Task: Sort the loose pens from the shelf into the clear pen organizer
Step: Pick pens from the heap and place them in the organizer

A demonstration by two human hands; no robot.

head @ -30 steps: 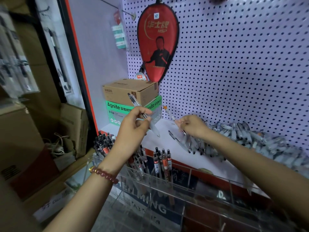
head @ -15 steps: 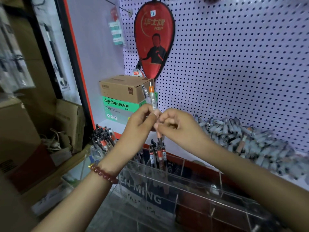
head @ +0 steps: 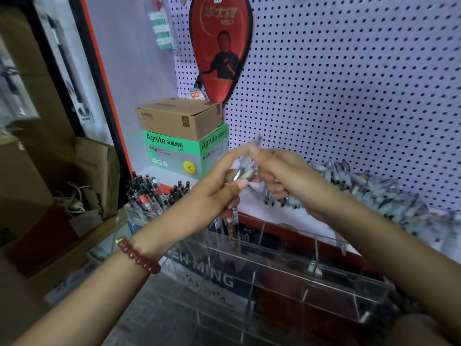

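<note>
Holding: left hand (head: 219, 189) and right hand (head: 282, 176) both grip the blurred pens (head: 245, 168).
Pens: align tips downward, square the bundle.
Organizer (head: 274, 255): lower upright into its unfilled part.

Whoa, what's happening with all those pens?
Someone is sorting pens. The left hand and right hand meet above the clear organizer, both holding a blurry bunch of clear pens. A big pile of loose pens lies on the white shelf behind. Some standing pens already fill the organizer's left compartments.
</note>
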